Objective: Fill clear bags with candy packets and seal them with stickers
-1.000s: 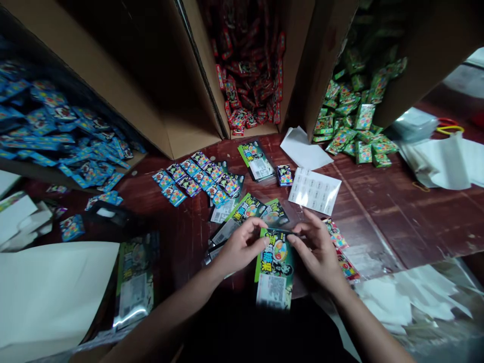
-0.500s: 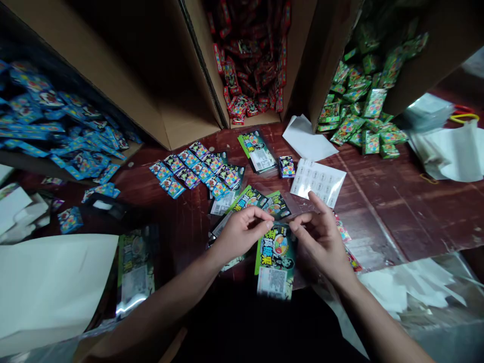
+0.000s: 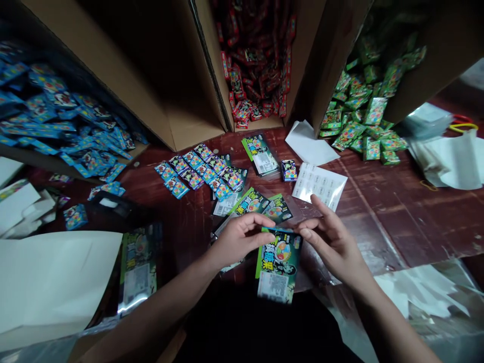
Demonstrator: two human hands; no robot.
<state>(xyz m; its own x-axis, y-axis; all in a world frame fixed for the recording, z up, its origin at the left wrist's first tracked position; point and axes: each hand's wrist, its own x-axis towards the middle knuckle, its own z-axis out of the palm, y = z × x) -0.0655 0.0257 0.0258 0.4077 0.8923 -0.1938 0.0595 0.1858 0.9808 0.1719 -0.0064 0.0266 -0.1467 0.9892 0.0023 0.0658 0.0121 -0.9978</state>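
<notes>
A green and black printed candy pouch (image 3: 279,267) hangs upright at the near table edge, its white label at the bottom. My left hand (image 3: 242,236) pinches its top left edge between thumb and forefinger. At the opposite top corner, my right hand (image 3: 328,239) has thumb and fingertips closed, with the forefinger raised. Behind them lie more matching pouches (image 3: 251,200), partly covered by my left hand. A sheet of round stickers (image 3: 320,182) lies beyond my right hand, beside a small purple candy box (image 3: 289,170).
Cardboard boxes hold blue candy packs (image 3: 49,108), red ones (image 3: 253,75) and green ones (image 3: 374,111). Rows of blue and purple packs (image 3: 198,171) lie on the table near a pouch stack (image 3: 262,157). A black tape dispenser (image 3: 113,205) sits left; white paper (image 3: 310,143) lies behind the stickers.
My hands have moved slightly apart along the pouch's top edge, the right one shifting right. The pouch's top now shows more plainly between them. The whole view has shifted slightly.
</notes>
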